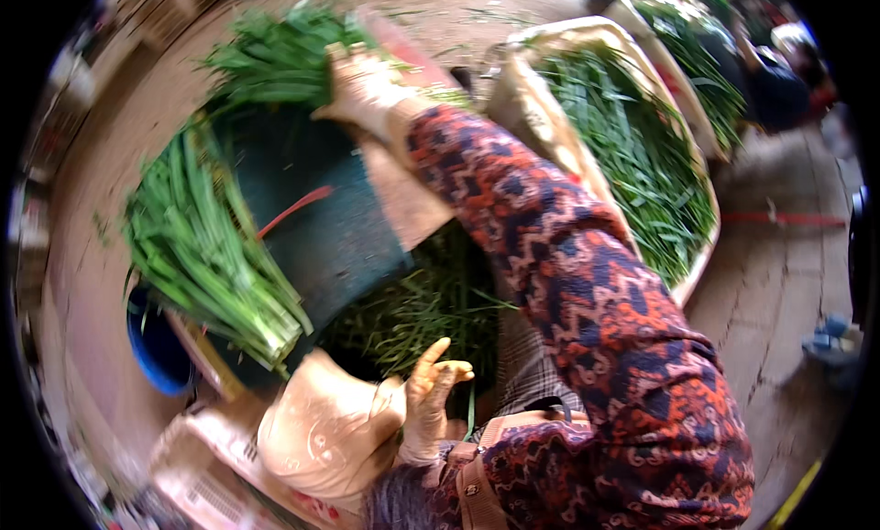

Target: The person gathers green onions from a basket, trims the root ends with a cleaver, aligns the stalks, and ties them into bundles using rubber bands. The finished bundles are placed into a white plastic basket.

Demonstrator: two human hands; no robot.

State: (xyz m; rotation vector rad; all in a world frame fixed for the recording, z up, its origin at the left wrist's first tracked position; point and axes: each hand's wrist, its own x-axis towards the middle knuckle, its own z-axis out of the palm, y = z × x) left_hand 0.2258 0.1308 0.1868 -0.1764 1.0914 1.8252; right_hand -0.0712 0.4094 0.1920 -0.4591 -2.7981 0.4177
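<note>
My right hand (357, 83), fingers spread, touches the edge of a loose pile of long green leaves (282, 55) at the far end of a dark green mat (309, 186). Along the mat's left side lies a bunch of leafy green stalks (213, 248), its pale cut ends towards me. A red strip (299, 210) rests on the mat. My left hand (433, 399) is near my body, thumb and finger apart, with nothing plainly in it; its lower fingers are partly hidden. Dark, loose green leaves (426, 310) lie beyond it.
A beige sheet-like thing (330, 420) bulges beside my left hand. At right stands a pale crate of cut greens (687, 282), with another crate (715, 145) and a person (777, 90) beyond. A blue bucket (158, 351) and a pale box (206, 482) are at left.
</note>
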